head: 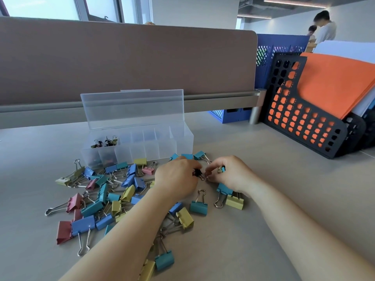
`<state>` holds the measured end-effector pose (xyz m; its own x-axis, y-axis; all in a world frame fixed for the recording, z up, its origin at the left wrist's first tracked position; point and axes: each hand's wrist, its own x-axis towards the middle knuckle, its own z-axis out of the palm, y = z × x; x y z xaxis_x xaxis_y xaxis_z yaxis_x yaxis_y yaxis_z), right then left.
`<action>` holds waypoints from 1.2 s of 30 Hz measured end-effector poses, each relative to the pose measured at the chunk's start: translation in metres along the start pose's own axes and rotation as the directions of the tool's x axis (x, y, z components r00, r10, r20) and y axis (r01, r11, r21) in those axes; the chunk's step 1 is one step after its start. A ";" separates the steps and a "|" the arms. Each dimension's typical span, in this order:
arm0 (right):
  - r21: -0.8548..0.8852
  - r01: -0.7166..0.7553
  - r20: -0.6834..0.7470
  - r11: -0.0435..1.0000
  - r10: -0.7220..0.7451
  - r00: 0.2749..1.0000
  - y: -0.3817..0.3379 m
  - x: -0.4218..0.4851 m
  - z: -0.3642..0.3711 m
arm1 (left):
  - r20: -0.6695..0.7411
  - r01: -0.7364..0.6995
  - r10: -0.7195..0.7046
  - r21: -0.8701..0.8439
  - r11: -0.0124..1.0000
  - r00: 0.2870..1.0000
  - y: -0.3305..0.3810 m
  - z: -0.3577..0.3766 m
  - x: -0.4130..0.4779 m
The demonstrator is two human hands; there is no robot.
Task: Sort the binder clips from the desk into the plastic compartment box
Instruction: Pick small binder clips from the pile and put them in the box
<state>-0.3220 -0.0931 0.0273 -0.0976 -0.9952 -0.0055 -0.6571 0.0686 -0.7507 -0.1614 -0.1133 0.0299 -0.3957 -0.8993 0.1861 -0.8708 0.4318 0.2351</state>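
Now, up and left of the grip stands the plastic compartment box (166, 149), lid raised, a few small clips (105, 141) in its leftmost compartments, with the heap of coloured binder clips (105, 197) spread left of the hand. The left hand (176, 179) pinches a small black clip (197, 173), too tiny to read its axis; just right, the right hand (233, 175) curls on a small teal clip (222, 169), farther from the box

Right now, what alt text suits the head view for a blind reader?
The left hand pinches a small black binder clip, the right hand close beside it, on a desk strewn with coloured binder clips. Behind stands an open compartment box.
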 end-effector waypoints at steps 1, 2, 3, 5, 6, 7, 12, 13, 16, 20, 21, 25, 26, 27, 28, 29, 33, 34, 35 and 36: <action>0.008 0.000 0.000 1.000 0.000 1.000 0.000 -0.001 -0.001 | -0.001 -0.022 0.022 0.034 0.999 1.000 0.001 0.000 0.000; 0.020 -0.002 -0.003 1.000 0.002 1.000 0.000 -0.001 -0.002 | -0.002 -0.037 0.037 0.064 0.997 0.999 0.001 0.000 0.000; 0.028 -0.010 -0.007 1.000 0.010 1.000 -0.001 -0.002 -0.003 | -0.003 -0.045 0.045 0.083 0.996 0.999 0.001 0.000 -0.001; 0.030 -0.027 -0.015 0.999 0.027 1.000 -0.001 -0.003 -0.005 | -0.010 -0.046 0.048 0.094 0.994 0.999 0.001 -0.001 -0.001; 0.047 -0.037 -0.019 0.998 0.038 0.999 -0.002 -0.004 -0.006 | -0.016 -0.045 0.047 0.096 0.994 0.999 0.001 -0.002 -0.001; 0.100 -0.059 -0.022 0.993 0.062 0.998 -0.001 -0.003 -0.007 | -0.021 -0.047 0.049 0.099 0.994 0.999 0.001 -0.002 -0.001; 0.783 -0.287 0.192 0.552 0.223 0.956 0.001 0.000 -0.019 | -0.024 -0.072 0.075 0.104 0.992 0.997 -0.001 -0.004 -0.001; 0.840 -0.318 0.240 0.439 0.226 0.944 0.002 -0.001 -0.022 | -0.028 -0.077 0.079 0.090 0.993 0.996 -0.001 -0.004 -0.001; 0.867 -0.332 0.269 0.372 0.210 0.940 0.004 0.001 -0.024 | -0.041 -0.040 0.034 -0.158 0.987 0.999 -0.001 -0.008 0.000; 0.772 -0.229 0.169 0.592 0.157 0.973 -0.001 0.011 -0.012 | -0.061 0.097 -0.161 -0.579 0.810 0.985 -0.001 -0.024 0.007; 0.755 -0.215 0.165 0.620 0.138 0.977 -0.002 0.013 -0.008 | 0.011 0.169 -0.228 -0.709 0.684 0.974 -0.003 -0.029 0.008; 0.532 -0.159 0.140 0.831 0.100 0.985 -0.007 0.018 0.000 | 0.427 0.387 -0.157 -0.893 -0.229 0.891 -0.013 -0.039 0.008; 0.440 -0.146 0.126 0.886 0.100 0.987 -0.009 0.017 0.001 | 0.462 0.393 -0.141 -0.852 -0.347 0.876 -0.016 -0.039 0.009; 0.348 -0.134 0.103 0.928 0.104 0.989 -0.011 0.016 0.002 | 0.481 0.389 -0.135 -0.819 -0.422 0.867 -0.017 -0.039 0.010; 0.267 -0.118 0.071 0.956 0.103 0.992 -0.012 0.016 0.003 | 0.488 0.382 -0.129 -0.799 -0.464 0.863 -0.018 -0.040 0.010; 0.210 -0.098 0.038 0.973 0.092 0.995 -0.012 0.015 0.004 | 0.491 0.377 -0.126 -0.788 -0.487 0.862 -0.017 -0.040 0.010; 0.073 -0.049 -0.026 0.996 0.051 0.998 -0.016 0.016 0.012 | 0.480 0.352 -0.114 -0.765 -0.539 0.870 -0.019 -0.042 0.008; 0.013 -0.059 -0.036 0.998 0.060 0.998 -0.016 0.016 0.014 | 0.471 0.345 -0.107 -0.765 -0.543 0.876 -0.021 -0.042 0.008; -0.038 -0.069 -0.045 0.997 0.067 0.997 -0.016 0.017 0.016 | 0.464 0.343 -0.101 -0.767 -0.542 0.880 -0.023 -0.042 0.009; -0.072 -0.072 -0.054 0.995 0.068 0.996 -0.017 0.017 0.017 | 0.463 0.345 -0.099 -0.771 -0.536 0.881 -0.024 -0.043 0.008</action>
<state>-0.3001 -0.1122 0.0286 -0.1824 -0.9830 -0.0208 -0.7004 0.1448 -0.6989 -0.1316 -0.1281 0.0672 -0.3977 -0.8668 -0.3008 0.5549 -0.4883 0.6735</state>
